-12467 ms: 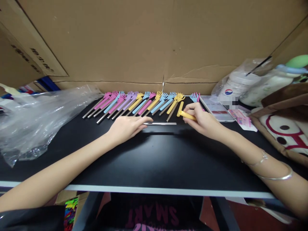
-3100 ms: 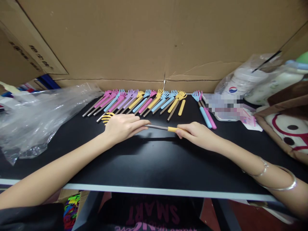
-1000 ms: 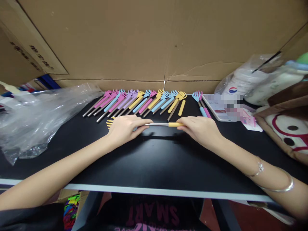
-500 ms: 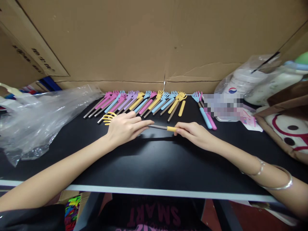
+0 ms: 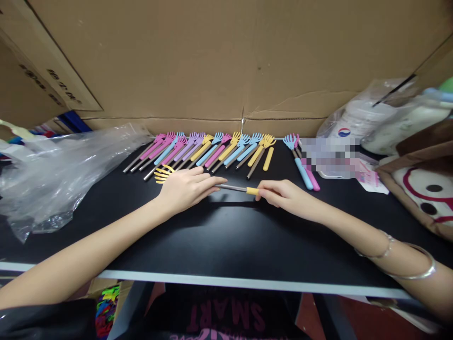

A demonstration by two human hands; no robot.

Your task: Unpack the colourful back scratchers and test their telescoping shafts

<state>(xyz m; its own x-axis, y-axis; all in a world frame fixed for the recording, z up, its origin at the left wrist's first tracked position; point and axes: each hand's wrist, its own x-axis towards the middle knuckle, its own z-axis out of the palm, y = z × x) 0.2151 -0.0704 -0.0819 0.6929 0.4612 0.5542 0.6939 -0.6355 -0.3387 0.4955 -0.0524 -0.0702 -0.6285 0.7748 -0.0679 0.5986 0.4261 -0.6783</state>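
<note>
My left hand [image 5: 189, 189] is closed around a yellow back scratcher, just behind its claw head [image 5: 163, 174], which sticks out to the left. Between my hands the scratcher's metal rod [image 5: 233, 188] shows, lying nearly level above the table. My right hand [image 5: 279, 193] pinches the yellow handle [image 5: 252, 191] at the rod's right end; most of that handle is hidden by the fingers. Beyond my hands lies a row of back scratchers [image 5: 215, 153] in pink, blue, purple and yellow, with separate handles among their rods. One loose yellow handle [image 5: 268, 159] ends the row.
Two back scratchers with handles on, one blue [image 5: 303, 174] and one pink, lie to the right. A clear plastic bag [image 5: 63, 174] covers the table's left. Bagged cup [image 5: 361, 118], bottle and fabric bag [image 5: 417, 189] stand right. A cardboard wall [image 5: 177, 61] closes the back.
Both hands keep the same grip on the back scratcher. Its claw head has shifted very slightly to the right, and a little less of the yellow handle shows. The camera view has moved slightly.
</note>
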